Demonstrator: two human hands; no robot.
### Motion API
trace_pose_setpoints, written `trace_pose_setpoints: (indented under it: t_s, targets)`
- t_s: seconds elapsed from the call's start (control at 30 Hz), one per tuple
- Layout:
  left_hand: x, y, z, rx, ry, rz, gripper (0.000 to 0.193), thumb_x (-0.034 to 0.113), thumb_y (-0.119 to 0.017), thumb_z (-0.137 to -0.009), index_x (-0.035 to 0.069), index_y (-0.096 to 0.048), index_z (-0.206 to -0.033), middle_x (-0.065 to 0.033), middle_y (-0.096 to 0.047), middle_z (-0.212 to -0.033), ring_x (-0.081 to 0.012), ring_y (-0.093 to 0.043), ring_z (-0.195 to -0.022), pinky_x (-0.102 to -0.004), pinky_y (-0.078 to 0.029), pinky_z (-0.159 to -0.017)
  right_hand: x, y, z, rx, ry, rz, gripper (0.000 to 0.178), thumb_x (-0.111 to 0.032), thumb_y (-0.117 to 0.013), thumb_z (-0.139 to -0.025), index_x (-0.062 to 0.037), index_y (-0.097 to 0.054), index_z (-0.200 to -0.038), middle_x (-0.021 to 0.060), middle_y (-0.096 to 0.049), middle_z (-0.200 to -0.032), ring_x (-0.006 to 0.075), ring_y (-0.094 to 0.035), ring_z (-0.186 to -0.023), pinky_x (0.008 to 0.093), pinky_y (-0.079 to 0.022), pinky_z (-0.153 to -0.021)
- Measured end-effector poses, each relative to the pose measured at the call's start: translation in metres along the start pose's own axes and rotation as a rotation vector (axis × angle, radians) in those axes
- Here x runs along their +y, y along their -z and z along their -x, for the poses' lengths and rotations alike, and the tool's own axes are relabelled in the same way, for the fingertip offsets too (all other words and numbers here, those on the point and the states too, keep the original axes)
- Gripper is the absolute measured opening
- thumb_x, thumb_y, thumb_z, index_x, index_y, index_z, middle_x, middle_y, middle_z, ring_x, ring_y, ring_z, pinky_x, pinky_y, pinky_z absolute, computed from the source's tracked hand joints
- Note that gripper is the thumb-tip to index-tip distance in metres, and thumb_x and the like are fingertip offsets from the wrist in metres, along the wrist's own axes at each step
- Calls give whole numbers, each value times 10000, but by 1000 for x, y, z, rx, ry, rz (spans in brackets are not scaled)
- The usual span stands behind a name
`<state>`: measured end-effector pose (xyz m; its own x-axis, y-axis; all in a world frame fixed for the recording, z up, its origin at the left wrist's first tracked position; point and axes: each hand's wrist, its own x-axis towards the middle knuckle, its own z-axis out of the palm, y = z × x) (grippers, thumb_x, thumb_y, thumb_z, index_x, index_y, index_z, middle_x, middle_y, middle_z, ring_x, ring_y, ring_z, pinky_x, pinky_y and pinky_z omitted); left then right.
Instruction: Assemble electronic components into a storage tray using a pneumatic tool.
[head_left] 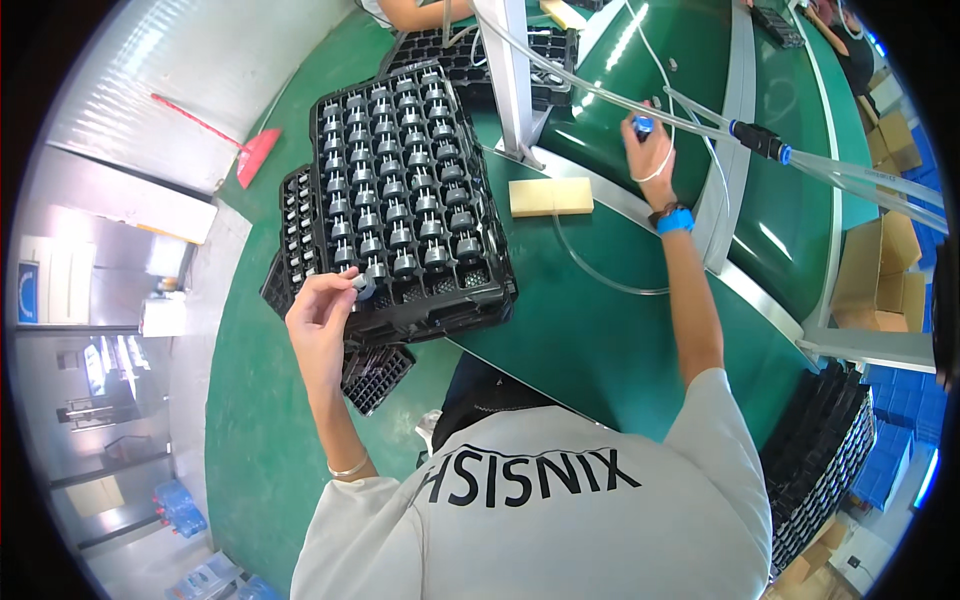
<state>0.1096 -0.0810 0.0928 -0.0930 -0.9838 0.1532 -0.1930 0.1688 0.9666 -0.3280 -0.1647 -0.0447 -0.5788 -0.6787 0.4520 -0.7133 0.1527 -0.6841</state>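
Note:
My left hand (322,315) is at the near left corner of a black tray (410,318). Its thumb and fingers pinch a small grey round part (362,287), which is at the tray's near row. Several dark grey round pieces with upright metal pins (395,207) fill rows of the tray, and look like plugs. My right hand (650,150) reaches out over the green conveyor belt (600,130), fingers closed around a small piece with a shiny blue face (643,127). A white cord and a blue band are on my right wrist.
A pale yellow block (551,197) lies by the conveyor's metal edge. A metal post (508,80) and clear air hoses (700,122) cross ahead of me. Stacked black trays (820,460) stand at right. Another person's arm (425,14) shows at the far side.

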Motion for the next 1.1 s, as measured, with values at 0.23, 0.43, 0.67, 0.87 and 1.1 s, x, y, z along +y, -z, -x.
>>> trace_pose_setpoints:
  t_s: [0.23, 0.43, 0.67, 0.87, 1.1]
  targets:
    - [19, -27, 11, -121, 168, 615, 185, 119, -533, -877, -46, -549, -959, -102, -535, -1050, -183, -569, -951, -323, -449, -906, 7, 10, -13, 15, 97, 106, 350, -249, -569, -814, -55, -550, -1105, 130, -611, -1010, 320, -597, -871, 366, -483, -753]
    - [33, -80, 26, -459, 223, 734, 403, 208, -525, -888, -53, -478, -1191, -85, -485, -1149, -131, -520, -995, -271, -408, -899, -72, 39, 48, -355, -259, -1050, 282, -222, -592, -802, -72, -519, -1030, 80, -575, -952, 168, -559, -840, 269, -447, -747]
    - [28, -113, 27, -305, -78, 591, 352, -96, -636, -714, -41, -575, -1057, -77, -504, -965, -152, -563, -886, -246, -502, -750, -182, 103, 116, -939, -611, -1408, 409, -328, -502, -825, -20, -481, -1093, 84, -561, -977, 133, -555, -845, 241, -441, -727]
    - [28, -113, 32, -299, -137, 495, 239, -81, -668, -688, -40, -633, -920, -96, -541, -916, -160, -581, -779, -249, -514, -713, -181, 111, 123, -994, -620, -1404, 412, -321, -498, -828, -16, -474, -1103, 86, -556, -999, 142, -548, -897, 263, -444, -778]
    - [15, -113, 39, -188, -321, 286, 256, -40, -707, -637, 17, -669, -883, -77, -593, -878, -150, -576, -750, -247, -466, -642, -177, 112, 130, -1021, -615, -1348, 404, -312, -490, -837, -15, -462, -1109, 91, -545, -1007, 138, -545, -894, 257, -447, -765]
